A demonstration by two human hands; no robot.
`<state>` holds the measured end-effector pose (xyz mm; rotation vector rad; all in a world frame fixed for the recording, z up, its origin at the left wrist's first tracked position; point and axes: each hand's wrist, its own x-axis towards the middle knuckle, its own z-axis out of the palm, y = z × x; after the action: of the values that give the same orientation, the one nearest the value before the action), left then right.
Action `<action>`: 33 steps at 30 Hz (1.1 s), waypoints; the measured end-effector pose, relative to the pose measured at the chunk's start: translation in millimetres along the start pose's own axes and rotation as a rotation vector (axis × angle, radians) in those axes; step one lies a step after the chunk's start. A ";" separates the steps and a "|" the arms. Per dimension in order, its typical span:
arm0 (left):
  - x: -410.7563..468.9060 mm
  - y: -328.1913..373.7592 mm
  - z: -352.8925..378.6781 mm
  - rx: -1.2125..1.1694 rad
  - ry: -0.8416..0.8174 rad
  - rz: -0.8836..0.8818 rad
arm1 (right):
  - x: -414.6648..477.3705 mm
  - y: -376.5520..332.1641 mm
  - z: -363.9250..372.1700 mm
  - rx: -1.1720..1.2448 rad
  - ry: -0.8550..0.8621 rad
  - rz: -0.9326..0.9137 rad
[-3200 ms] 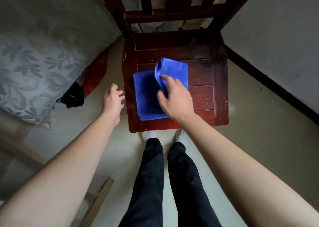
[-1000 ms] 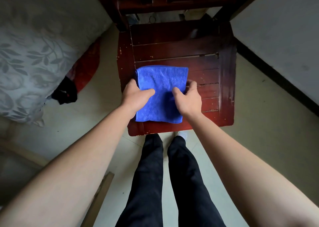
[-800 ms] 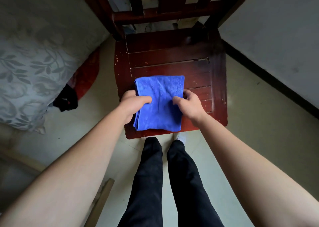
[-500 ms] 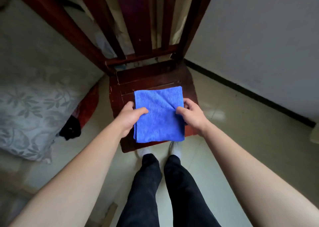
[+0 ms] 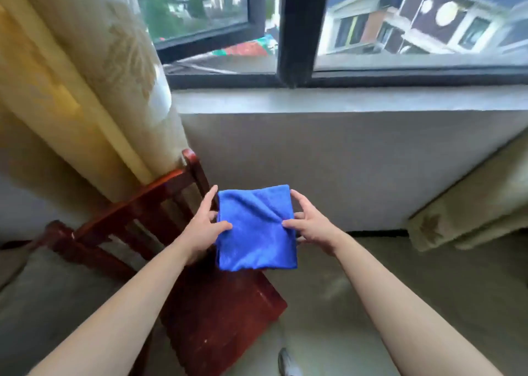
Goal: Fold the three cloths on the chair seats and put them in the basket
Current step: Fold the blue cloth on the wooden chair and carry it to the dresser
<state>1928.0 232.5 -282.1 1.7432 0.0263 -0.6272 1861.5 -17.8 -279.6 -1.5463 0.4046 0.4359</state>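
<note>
1. The blue cloth is folded into a rough square and is held in the air by both hands. It sits just right of the chair backrest, and in this view its lower edge overlaps the far part of the seat.
2. The left hand is clamped on the cloth's left edge, on the side towards the chair's backrest. The thumb lies on the front face and the fingers reach behind, with one fingertip showing above the top left corner.
3. The right hand pinches the right edge, the side away from the backrest. Its thumb presses the front face and its fingers are curled behind the cloth.
4. Soft creases run diagonally across the cloth from the right thumb towards the top left corner. The bottom edge hangs slightly rounded.
5. The chair is dark red wood and stands at an angle. Its seat is bare, and its slatted backrest rises to the left of the cloth.
6. A cream curtain hangs behind the chair's backrest, touching its top rail.
7. Beyond the chair are a grey wall, a sill and a dark-framed window showing buildings outside.
8. A second curtain drapes down to the floor, well to the right of the chair.
9. A shoe shows on the floor just beside the seat's near right corner.
</note>
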 end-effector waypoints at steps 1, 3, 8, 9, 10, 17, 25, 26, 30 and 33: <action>0.3 13.2 4.4 0.019 -0.026 0.031 | -11.4 -7.3 -7.3 0.013 0.023 -0.022; 1.2 43.1 29.8 0.068 -0.150 0.094 | -53.0 -12.6 -32.4 0.066 0.126 -0.068; -4.0 77.7 114.2 0.105 -0.496 0.170 | -160.0 12.6 -82.7 0.204 0.426 -0.075; -13.4 80.5 140.0 0.086 -0.570 0.172 | -186.9 24.7 -91.9 0.226 0.500 -0.080; -24.4 81.6 163.2 0.066 -0.627 0.162 | -212.0 36.0 -99.0 0.243 0.559 -0.085; -131.6 94.4 316.6 0.134 -0.987 0.189 | -405.0 107.2 -121.9 0.403 0.919 -0.122; -276.9 79.2 500.5 0.276 -1.300 0.324 | -604.4 221.3 -142.9 0.527 1.217 -0.157; -304.9 69.3 532.8 0.293 -1.331 0.324 | -637.6 241.7 -147.1 0.547 1.247 -0.153; -402.1 38.9 636.1 0.350 -1.461 0.352 | -752.1 304.1 -156.9 0.596 1.374 -0.140; -476.9 19.6 706.2 0.376 -1.574 0.374 | -829.6 347.6 -152.3 0.649 1.502 -0.139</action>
<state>1249.9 -268.6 -157.0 1.0976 -1.5224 -1.5958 974.3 -189.5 -153.9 -0.9792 1.3925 -0.9993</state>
